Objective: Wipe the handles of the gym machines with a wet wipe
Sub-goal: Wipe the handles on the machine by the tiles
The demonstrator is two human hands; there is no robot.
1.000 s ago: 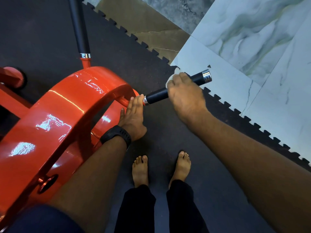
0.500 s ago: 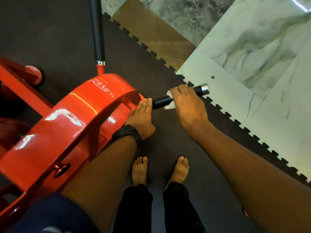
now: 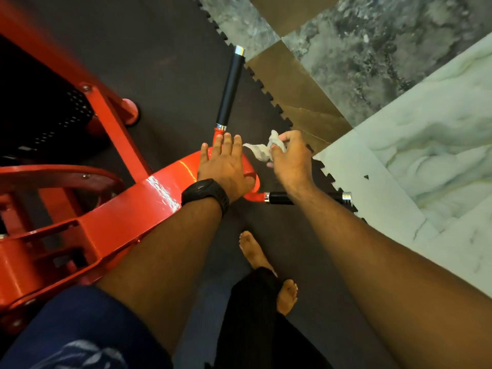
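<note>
Your right hand [image 3: 290,158] pinches the crumpled white wet wipe [image 3: 262,150] between thumb and curled fingers. The wipe hangs in the air just beside your left fingertips, on neither handle. Your left hand [image 3: 225,166] lies flat, fingers straight and close together, on the rounded end of the red machine arm [image 3: 119,211], with a black watch [image 3: 205,194] on that wrist. Two black handles with chrome caps stick out from that end. The far handle [image 3: 230,86] runs away from you in full view, its base just beyond your left fingertips. The near handle [image 3: 279,198] runs to the right; your right wrist crosses over its middle, so only its base and chrome tip show. Underneath is a dark rubber mat [image 3: 165,62] with a jigsaw edge, meeting marble tiles [image 3: 426,134] on the right. Your bare feet [image 3: 255,251] stand on the mat. A black perforated panel [image 3: 53,115] sits behind the red frame at left.
</note>
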